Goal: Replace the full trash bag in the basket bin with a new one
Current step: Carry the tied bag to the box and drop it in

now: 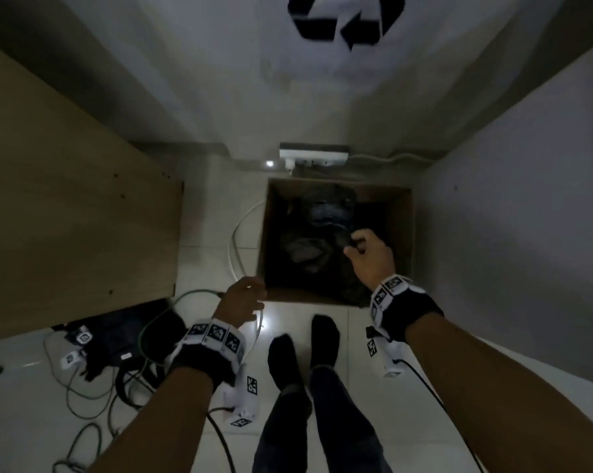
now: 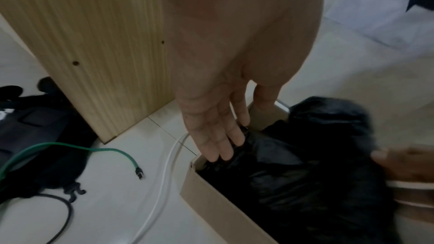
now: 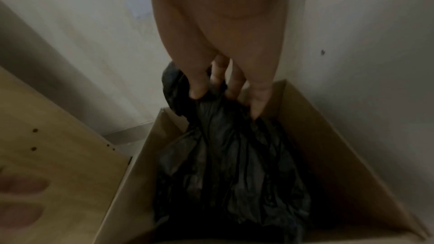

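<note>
The crumpled black plastic trash bag (image 1: 317, 240) sits inside a square brown cardboard box bin (image 1: 404, 233) that stands on the pale tiled floor (image 1: 356, 336) close to the corner of two white walls. The bag fills most of the box, its gathered top bunched up toward the far side. The right hand (image 1: 370, 256) reaches down into the box from above, and in the right wrist view its fingers (image 3: 197, 84) and thumb are curled round the bunched neck of the bag, pinching the plastic. The left hand (image 1: 242, 298) is at the box's near left corner; in the left wrist view its fingers (image 2: 216, 136) are straight and close together, the tips over the box rim right at the bag's edge, holding nothing; whether they touch the plastic cannot be told. Just left of the box a white cable (image 1: 235, 240) curves across the floor, and a green network cable (image 2: 70, 148) lies beside it with its plug loose. A light wooden panel (image 1: 66, 199) stands further left, with a black bag (image 1: 117, 336) and more cables at its foot. A white power strip (image 1: 313, 155) sits against the wall behind the box, and the person's dark-socked feet (image 1: 301, 346) stand just in front of it.
</note>
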`<state>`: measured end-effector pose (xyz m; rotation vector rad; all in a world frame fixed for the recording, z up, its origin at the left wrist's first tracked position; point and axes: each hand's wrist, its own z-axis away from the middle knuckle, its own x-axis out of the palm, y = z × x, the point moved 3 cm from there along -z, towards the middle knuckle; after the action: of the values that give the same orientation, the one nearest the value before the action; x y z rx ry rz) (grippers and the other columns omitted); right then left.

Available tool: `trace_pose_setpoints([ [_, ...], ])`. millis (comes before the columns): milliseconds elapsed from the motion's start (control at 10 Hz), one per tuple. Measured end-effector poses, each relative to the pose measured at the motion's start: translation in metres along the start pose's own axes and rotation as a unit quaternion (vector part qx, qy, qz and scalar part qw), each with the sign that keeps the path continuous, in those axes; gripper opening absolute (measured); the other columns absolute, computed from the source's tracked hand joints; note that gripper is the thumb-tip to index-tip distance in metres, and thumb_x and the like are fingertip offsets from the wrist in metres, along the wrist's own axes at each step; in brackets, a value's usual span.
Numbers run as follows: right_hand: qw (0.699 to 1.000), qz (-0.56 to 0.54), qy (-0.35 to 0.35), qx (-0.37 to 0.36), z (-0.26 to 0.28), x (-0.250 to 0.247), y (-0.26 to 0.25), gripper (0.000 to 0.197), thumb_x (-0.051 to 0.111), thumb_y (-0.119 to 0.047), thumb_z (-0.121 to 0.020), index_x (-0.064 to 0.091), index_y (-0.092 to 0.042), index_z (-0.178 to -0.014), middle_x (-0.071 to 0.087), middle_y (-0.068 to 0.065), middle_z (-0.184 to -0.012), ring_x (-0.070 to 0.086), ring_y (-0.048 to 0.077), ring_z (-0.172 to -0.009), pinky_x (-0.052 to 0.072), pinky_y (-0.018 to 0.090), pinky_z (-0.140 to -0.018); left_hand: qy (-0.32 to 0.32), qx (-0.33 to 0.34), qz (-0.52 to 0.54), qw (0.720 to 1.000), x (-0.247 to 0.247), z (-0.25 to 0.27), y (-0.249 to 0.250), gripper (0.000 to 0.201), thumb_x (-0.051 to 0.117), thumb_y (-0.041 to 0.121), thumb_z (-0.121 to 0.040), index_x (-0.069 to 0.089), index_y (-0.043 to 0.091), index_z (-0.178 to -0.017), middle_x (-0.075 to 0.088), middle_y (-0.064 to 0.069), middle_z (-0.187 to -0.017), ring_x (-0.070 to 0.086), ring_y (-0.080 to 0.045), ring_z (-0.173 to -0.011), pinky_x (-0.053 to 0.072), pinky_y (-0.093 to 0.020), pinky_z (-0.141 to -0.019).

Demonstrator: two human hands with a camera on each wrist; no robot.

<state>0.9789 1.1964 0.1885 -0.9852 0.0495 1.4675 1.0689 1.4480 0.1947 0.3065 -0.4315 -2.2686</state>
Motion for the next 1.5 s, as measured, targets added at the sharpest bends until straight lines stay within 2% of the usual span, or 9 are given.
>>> trace_pose_setpoints([
  [200,0.971,0.193,-0.063,-0.126,-0.022,0.068,0.036,0.051,0.049,-0.035,-0.096,0.037,-0.028,-0.145,0.038,0.008,-0.148,0.037,0.037,-0.13,0.04,0.046,-0.103,0.066,0.126,-0.158,0.977,0.016,-0.055,-0.02,0.03,0.055,0.023,-0.093,0.057,0.006,-0.117,0.059,-0.012,-0.112,0.055,-0.022,-0.097,0.039,-0.027,-0.084],
  [400,0.937,0.272,-0.202,-0.084,-0.037,0.109,0.078,0.061,0.034,-0.05,-0.098,0.006,-0.042,-0.151,0.012,-0.003,-0.161,0.018,0.034,-0.144,0.029,0.052,-0.111,0.073,0.125,-0.244,0.959,0.023,-0.083,-0.044,0.071,0.058,0.038,-0.09,0.021,0.029,-0.149,0.017,-0.009,-0.154,0.032,-0.027,-0.137,0.029,-0.032,-0.106],
  [500,0.956,0.244,-0.058,-0.153,-0.034,0.091,0.083,0.054,0.036,-0.042,-0.098,0.024,-0.037,-0.15,0.028,0.004,-0.157,0.027,0.036,-0.14,0.035,0.055,-0.105,0.065,0.145,-0.167,0.973,0.024,-0.091,-0.043,0.098,0.062,0.049,-0.081,-0.004,0.029,-0.151,0.024,-0.008,-0.154,0.033,-0.025,-0.139,0.03,-0.041,-0.113],
  [600,0.965,0.214,0.119,-0.094,-0.032,0.056,0.108,0.056,0.04,-0.038,-0.093,0.032,-0.03,-0.148,0.035,0.011,-0.152,0.031,0.04,-0.137,0.033,0.059,-0.105,0.08,0.09,-0.094,0.988,0.021,-0.107,-0.047,0.095,0.061,0.034,-0.09,-0.011,0.023,-0.15,0.024,-0.005,-0.155,0.035,-0.023,-0.137,0.037,-0.042,-0.108],
  [700,0.969,0.19,0.137,0.074,-0.036,0.033,0.141,0.073,0.053,-0.034,-0.092,0.013,-0.028,-0.153,0.013,0.014,-0.159,0.027,0.043,-0.137,0.032,0.058,-0.106,0.067,-0.019,-0.088,0.994,0.023,-0.124,-0.053,0.088,0.056,0.056,-0.087,0.003,0.028,-0.152,0.032,-0.002,-0.149,0.042,-0.034,-0.128,0.053,-0.043,-0.082],
  [800,0.973,0.173,0.12,0.096,-0.04,0.035,0.143,0.088,0.059,-0.034,-0.089,-0.001,-0.03,-0.153,0.002,0.014,-0.16,0.031,0.046,-0.134,0.035,0.056,-0.104,0.055,-0.049,-0.13,0.989,0.022,-0.131,-0.048,0.08,0.052,0.064,-0.082,0.025,0.025,-0.146,0.042,-0.006,-0.142,0.051,-0.041,-0.119,0.054,-0.053,-0.084],
  [900,0.97,0.09,0.162,0.159,-0.045,0.04,0.137,0.09,0.057,-0.033,-0.089,-0.006,-0.027,-0.153,0.016,0.018,-0.156,0.035,0.045,-0.131,0.034,0.055,-0.105,0.11,-0.037,-0.176,0.978,0.017,-0.139,-0.051,0.07,0.057,0.045,-0.087,0.034,0.011,-0.144,0.043,-0.019,-0.142,0.049,-0.038,-0.123,0.047,-0.047,-0.099],
  [1100,0.984,0.001,0.125,0.127,-0.057,0.041,0.113,0.087,0.055,-0.047,-0.089,0.001,-0.027,-0.153,0.032,0.013,-0.152,0.038,0.038,-0.134,0.033,0.046,-0.111,0.209,-0.019,-0.228,0.951,0.003,-0.135,-0.061,0.08,0.072,0.012,-0.081,0.025,-0.001,-0.144,0.041,-0.02,-0.14,0.044,-0.035,-0.126,0.038,-0.04,-0.098],
  [1500,0.985,0.122,0.084,0.086,-0.077,0.021,0.099,0.076,0.052,-0.023,-0.093,0.007,-0.014,-0.154,0.044,0.019,-0.143,0.049,0.037,-0.123,0.041,0.038,-0.101,0.157,0.048,-0.065,0.984,-0.008,-0.136,-0.061,0.043,0.04,0.033,-0.101,0.049,0.003,-0.13,0.055,-0.021,-0.129,0.059,-0.038,-0.111,0.057,-0.048,-0.081],
])
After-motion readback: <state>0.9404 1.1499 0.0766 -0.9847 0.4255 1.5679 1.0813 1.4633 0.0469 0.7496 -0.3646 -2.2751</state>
